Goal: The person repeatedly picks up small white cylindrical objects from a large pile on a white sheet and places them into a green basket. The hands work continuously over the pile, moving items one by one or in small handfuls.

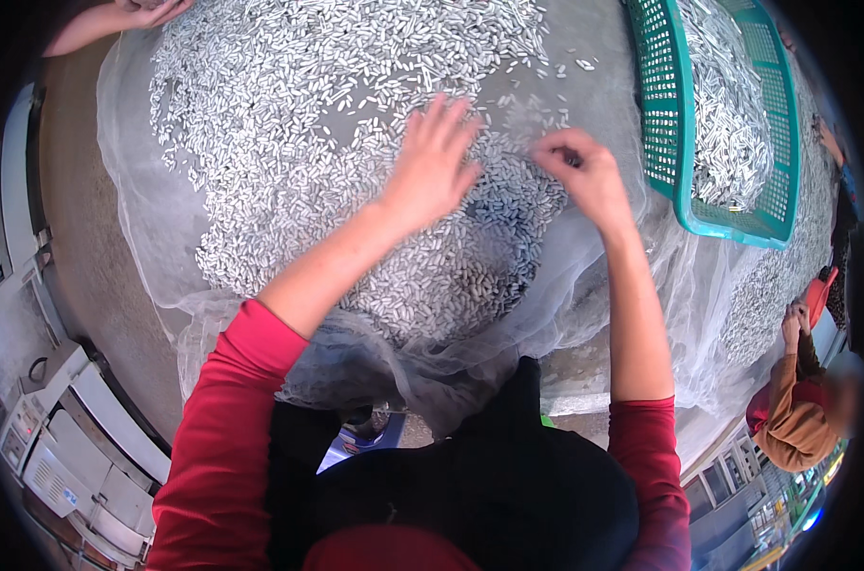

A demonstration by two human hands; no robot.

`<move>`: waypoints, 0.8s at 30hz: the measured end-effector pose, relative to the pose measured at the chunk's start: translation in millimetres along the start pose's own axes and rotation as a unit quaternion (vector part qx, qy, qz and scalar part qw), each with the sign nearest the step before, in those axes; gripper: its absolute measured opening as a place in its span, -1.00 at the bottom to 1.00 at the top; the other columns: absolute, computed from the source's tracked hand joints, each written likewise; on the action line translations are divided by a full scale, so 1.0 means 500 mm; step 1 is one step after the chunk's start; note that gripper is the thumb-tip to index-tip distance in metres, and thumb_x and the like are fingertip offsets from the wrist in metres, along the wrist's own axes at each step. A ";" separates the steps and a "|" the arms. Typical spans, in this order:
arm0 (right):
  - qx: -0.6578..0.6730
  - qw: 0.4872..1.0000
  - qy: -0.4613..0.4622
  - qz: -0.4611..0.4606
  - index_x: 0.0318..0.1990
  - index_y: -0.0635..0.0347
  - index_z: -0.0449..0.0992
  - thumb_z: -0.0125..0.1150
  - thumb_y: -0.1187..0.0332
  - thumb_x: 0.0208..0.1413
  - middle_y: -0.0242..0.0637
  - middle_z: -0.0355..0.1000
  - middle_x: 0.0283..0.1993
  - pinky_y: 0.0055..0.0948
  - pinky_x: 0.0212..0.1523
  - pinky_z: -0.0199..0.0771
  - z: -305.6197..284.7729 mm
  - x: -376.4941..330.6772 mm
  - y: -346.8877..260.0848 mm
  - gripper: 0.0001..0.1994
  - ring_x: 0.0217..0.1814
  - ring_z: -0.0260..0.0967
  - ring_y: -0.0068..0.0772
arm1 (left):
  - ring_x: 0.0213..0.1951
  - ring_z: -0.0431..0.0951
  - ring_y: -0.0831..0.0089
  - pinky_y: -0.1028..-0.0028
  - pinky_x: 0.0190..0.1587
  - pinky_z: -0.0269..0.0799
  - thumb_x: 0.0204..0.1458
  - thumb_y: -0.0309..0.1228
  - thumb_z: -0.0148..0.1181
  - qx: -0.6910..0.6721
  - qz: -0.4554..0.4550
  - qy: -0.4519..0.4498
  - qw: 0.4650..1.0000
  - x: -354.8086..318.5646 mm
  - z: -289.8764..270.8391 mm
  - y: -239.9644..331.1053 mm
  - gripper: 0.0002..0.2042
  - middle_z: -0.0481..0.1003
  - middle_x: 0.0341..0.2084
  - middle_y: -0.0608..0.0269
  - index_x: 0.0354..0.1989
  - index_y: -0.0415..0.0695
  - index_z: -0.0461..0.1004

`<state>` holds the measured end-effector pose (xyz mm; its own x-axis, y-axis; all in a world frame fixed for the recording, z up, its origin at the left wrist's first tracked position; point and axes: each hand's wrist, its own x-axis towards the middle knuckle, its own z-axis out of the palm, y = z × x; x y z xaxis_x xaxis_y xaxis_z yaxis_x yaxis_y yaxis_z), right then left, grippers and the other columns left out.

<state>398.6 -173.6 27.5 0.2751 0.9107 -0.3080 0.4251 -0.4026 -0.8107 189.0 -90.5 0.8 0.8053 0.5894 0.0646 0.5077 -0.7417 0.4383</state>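
A wide heap of small silvery-white rod-shaped pieces point(289, 200) covers the sheer white mesh cloth point(132, 162) in front of me. My left hand point(432, 167) is over the middle of the heap, its fingers spread and slightly blurred, with nothing visible in it. To its right, at the heap's edge, my right hand point(587, 176) is curled with thumb and fingers drawn together. Whatever those fingers may hold is too blurred to name. Between and below the two hands, part of the heap lies in bluish shadow. A few loose pieces are scattered beyond my right hand.
A green perforated plastic basket point(684, 181) at the far right holds similar silvery pieces. Another person's hand point(151, 11) reaches in at the top left. A person in a brown sleeve point(784, 419) works at the right beside more pieces. Grey-white machines point(79, 428) stand at the left.
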 end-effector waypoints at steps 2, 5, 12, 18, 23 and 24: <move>0.129 0.989 0.005 0.075 -0.25 0.19 0.57 0.23 0.37 0.06 -0.42 0.50 -0.36 -0.62 -0.25 0.35 -0.028 0.003 0.015 -0.86 -0.32 0.34 -0.65 | 0.39 -0.08 0.13 -0.04 0.37 -0.20 0.08 -0.30 0.11 -0.064 0.039 -0.078 0.994 -0.046 0.000 0.036 -0.54 0.15 0.28 0.12 0.19 -0.05 0.29; 0.126 0.987 0.053 0.083 -0.26 0.17 0.55 0.19 0.37 0.11 -0.42 0.50 -0.27 -0.63 -0.19 0.33 -0.048 0.037 0.039 -0.89 -0.26 0.37 -0.64 | 0.36 0.03 0.22 -0.06 0.36 -0.16 0.10 -0.28 0.11 -0.192 0.125 -0.191 0.954 -0.119 -0.031 0.074 -0.60 0.25 0.23 0.19 0.15 0.00 0.37; -0.130 0.968 0.053 -0.205 -0.29 0.20 0.53 0.21 0.39 0.01 -0.19 0.50 -0.26 -0.31 -0.11 0.41 0.068 0.061 0.005 -0.87 -0.18 0.45 -0.20 | 0.02 0.46 0.15 0.24 0.11 0.32 0.05 -0.50 0.09 -0.208 0.000 -0.023 0.978 -0.125 -0.110 -0.068 -0.80 0.52 -0.14 0.15 -0.15 -0.09 0.53; -0.034 0.941 -0.323 -0.098 -0.34 0.17 0.53 0.19 0.43 0.00 -0.18 0.50 -0.30 -0.32 -0.14 0.43 0.094 -0.046 -0.091 -0.93 -0.21 0.46 -0.18 | 0.01 0.34 0.11 0.25 0.13 0.23 0.00 -0.46 0.06 -0.061 -0.134 0.255 0.956 0.034 -0.120 -0.243 -0.78 0.44 -0.12 0.11 -0.16 -0.09 0.50; 0.132 0.950 -0.282 -0.001 -0.17 0.23 0.49 0.11 0.47 0.09 -0.29 0.48 -0.37 -0.46 -0.16 0.44 0.042 -0.029 -0.119 -0.84 -0.24 0.45 -0.43 | 0.28 0.07 -0.05 -0.01 0.30 -0.06 0.08 -0.12 0.06 -0.033 -0.086 0.200 0.975 0.219 -0.034 -0.186 -0.54 0.26 0.18 0.05 0.15 0.00 0.34; 0.182 0.940 -0.278 0.074 -0.12 0.24 0.48 0.10 0.48 0.11 -0.32 0.47 -0.38 -0.49 -0.16 0.44 0.030 -0.025 -0.118 -0.81 -0.23 0.44 -0.48 | 0.32 0.01 -0.05 -0.07 0.31 -0.15 0.11 -0.04 0.02 -0.012 -0.113 0.175 0.978 0.245 -0.016 -0.162 -0.48 0.19 0.25 0.05 0.22 0.02 0.27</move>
<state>357.1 -159.7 71.7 -0.2284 0.7949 -0.5622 0.0671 -0.5632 -0.8236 243.8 44.3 -19.8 0.5176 0.8136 0.2650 0.6494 -0.5752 0.4974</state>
